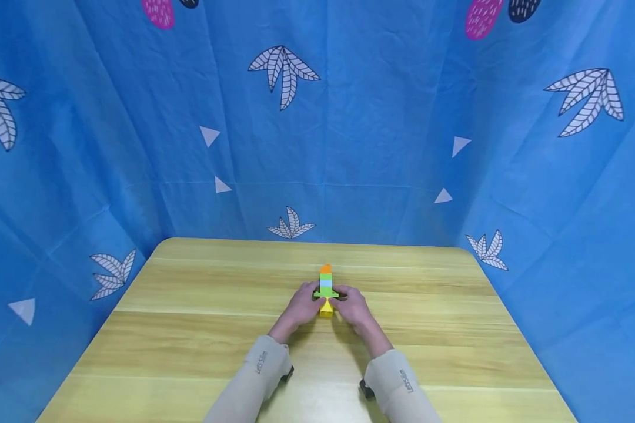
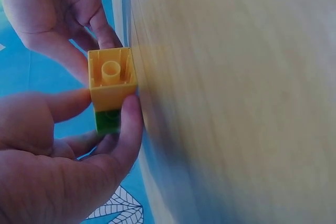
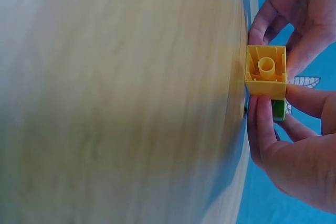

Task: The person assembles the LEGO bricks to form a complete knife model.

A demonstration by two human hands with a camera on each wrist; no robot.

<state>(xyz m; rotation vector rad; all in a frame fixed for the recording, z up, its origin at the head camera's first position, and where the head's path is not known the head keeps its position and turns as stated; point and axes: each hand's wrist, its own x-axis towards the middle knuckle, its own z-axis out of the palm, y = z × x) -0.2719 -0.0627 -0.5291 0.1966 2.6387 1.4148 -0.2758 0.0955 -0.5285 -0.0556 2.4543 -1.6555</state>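
A narrow stack of toy building bricks (image 1: 326, 283) is held between both hands over the middle of the table. From its far end it runs orange, green, light blue, green with a wider green piece, then yellow. My left hand (image 1: 303, 304) pinches it from the left around the green and yellow parts, and my right hand (image 1: 352, 305) grips the same area from the right. Both wrist views show the hollow underside of the yellow brick (image 2: 111, 72) facing the camera, with a green piece (image 3: 278, 109) partly hidden behind it. The far bricks are hidden in those views.
The wood-grain table (image 1: 201, 323) extends around the hands on all sides. A blue curtain (image 1: 349, 129) with leaf and triangle prints hangs behind the table and along both sides. Light sleeves (image 1: 256, 376) cover the forearms, with dark wrist straps at the cuffs.
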